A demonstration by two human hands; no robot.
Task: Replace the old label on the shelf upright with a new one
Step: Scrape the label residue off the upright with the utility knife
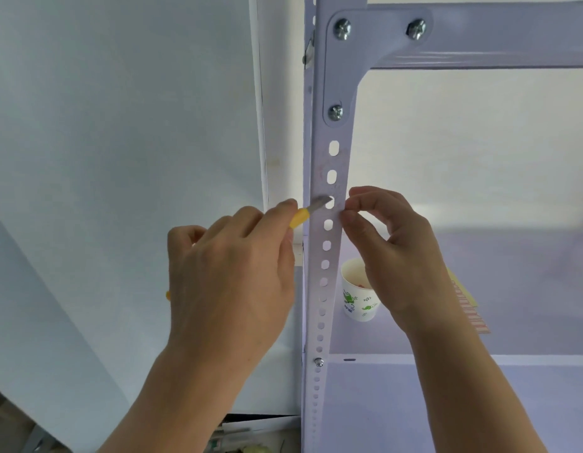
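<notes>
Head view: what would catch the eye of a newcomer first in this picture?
First the two hands at the white upright in the middle. The left hand grips a yellow knife with its blade laid on the upright beside a slot, and the right hand has thumb and forefinger at the upright's right edge. Behind the right hand a printed paper cup stands on the shelf.

**One head-worn wide-angle view, close on the shelf upright (327,243).**
The camera looks forward from the person's head at the perforated post, near enough that it runs the full height of the frame. The left hand (231,273) and right hand (395,256) reach in from the bottom edge and meet it around mid-frame.
</notes>
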